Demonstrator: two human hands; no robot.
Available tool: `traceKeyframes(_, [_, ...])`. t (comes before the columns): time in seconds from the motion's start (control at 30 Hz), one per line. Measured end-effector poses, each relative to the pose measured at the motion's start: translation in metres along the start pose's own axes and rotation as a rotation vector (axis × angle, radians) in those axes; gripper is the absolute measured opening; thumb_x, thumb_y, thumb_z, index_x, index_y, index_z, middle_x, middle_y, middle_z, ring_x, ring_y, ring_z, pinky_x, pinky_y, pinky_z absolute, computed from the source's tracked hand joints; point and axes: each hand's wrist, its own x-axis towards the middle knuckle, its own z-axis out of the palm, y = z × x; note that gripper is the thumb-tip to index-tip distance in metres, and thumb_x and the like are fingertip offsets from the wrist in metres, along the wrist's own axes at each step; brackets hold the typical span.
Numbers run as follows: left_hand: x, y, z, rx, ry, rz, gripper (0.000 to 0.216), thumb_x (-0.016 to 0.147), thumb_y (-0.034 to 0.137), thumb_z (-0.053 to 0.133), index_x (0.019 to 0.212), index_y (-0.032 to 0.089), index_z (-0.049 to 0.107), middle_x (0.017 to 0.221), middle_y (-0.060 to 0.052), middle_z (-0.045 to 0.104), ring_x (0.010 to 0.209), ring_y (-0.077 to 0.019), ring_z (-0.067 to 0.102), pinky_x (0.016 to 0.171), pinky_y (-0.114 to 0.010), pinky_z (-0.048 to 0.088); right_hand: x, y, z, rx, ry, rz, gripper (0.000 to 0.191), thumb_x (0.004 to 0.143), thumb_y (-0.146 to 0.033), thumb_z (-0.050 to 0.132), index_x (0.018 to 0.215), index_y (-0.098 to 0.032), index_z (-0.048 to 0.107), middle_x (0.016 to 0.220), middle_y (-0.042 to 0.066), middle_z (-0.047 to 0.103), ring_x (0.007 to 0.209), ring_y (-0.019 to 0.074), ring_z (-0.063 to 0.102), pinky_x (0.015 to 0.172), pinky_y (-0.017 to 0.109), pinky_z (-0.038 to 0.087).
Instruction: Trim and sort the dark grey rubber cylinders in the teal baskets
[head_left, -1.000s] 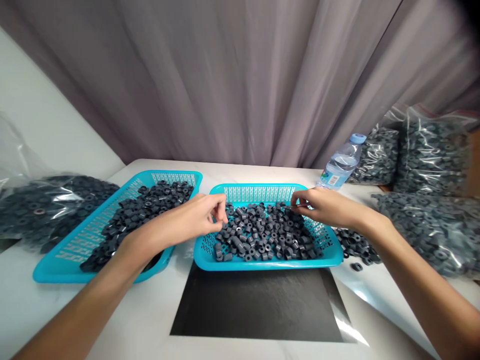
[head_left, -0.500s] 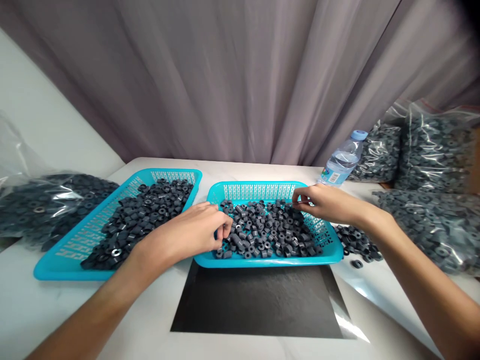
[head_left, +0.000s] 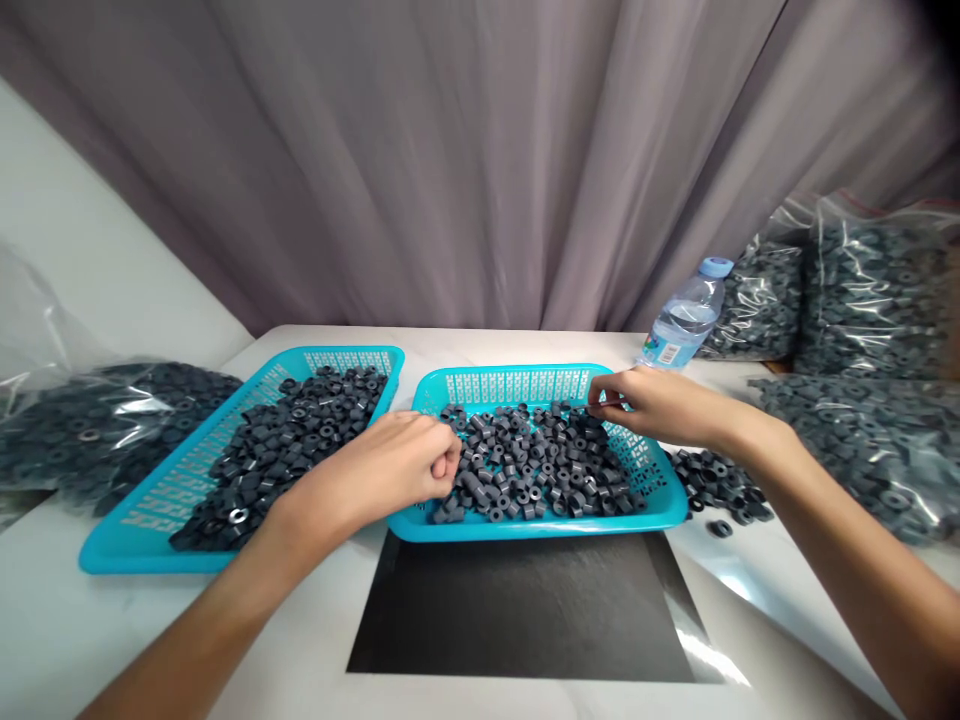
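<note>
My left hand (head_left: 409,455) is over the left edge of the middle turquoise basket (head_left: 540,532), its fingers curled closed; whatever they may hold is hidden. Inside that basket lie many short dark grey ring-shaped pieces (head_left: 525,460), each with a hole through it. At the basket's back right corner, my right hand (head_left: 637,400) is closed in a pinch just above the pieces. A thin pale line shows at its fingertips, too small to name.
On the left stands a second turquoise basket (head_left: 142,562) heaped with similar dark pieces (head_left: 292,440). A clear bag of pieces (head_left: 135,420) lies beyond it. To the right are loose pieces (head_left: 716,485), a water bottle (head_left: 686,315) and bagged pieces (head_left: 870,290). A black sheet (head_left: 517,610) lies in front.
My left hand has risen slightly, its fingertips drawn closer together. My right hand stays nearly in place. The whole view has shifted a little.
</note>
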Motion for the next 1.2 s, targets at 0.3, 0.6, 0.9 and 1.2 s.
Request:
traceKeyframes(0.3, [-0.005,-0.01,-0.022,-0.082,-0.05,-0.071,0.01,0.08,0.018,0.054,0.074,0.023,0.061,0.075,0.004,0.063,0.07,-0.016,0.053,0.066,-0.026,0.034,0.001,0.002,0.001,-0.01,0.0,-0.009,0.017,0.095,-0.027,0.055,0.103,-0.022,0.07,0.089,0.005,0.074,0.072,0.0162,0.064,0.064,0.027,0.038])
traceKeyframes(0.6, [0.006,-0.015,0.005,-0.04,0.084,0.102,0.01,0.083,0.019,0.062,0.075,0.024,0.066,0.075,0.003,0.067,0.078,-0.0181,0.06,0.078,-0.03,0.036,0.001,0.001,0.003,-0.012,-0.022,0.015,0.018,0.096,-0.027,0.055,0.104,-0.022,0.069,0.09,0.004,0.073,0.072,0.0163,0.063,0.064,0.027,0.038])
traceKeyframes(0.9, [-0.003,-0.02,-0.021,-0.294,0.022,0.067,0.008,0.086,0.026,0.062,0.087,0.026,0.07,0.091,0.003,0.071,0.077,-0.0156,0.062,0.068,-0.026,0.042,0.002,0.004,0.003,-0.018,-0.002,0.006,0.018,0.095,-0.028,0.054,0.104,-0.023,0.069,0.089,0.004,0.073,0.072,0.0164,0.064,0.064,0.027,0.037])
traceKeyframes(1.2, [0.012,-0.006,-0.005,-1.085,-0.044,0.123,0.032,0.085,0.027,0.072,0.115,0.022,0.063,0.1,-0.003,0.068,0.086,-0.0182,0.074,0.084,-0.032,0.057,0.002,0.001,0.003,-0.016,-0.014,0.015,0.019,0.096,-0.026,0.053,0.105,-0.022,0.069,0.09,0.005,0.074,0.074,0.0168,0.064,0.066,0.027,0.038])
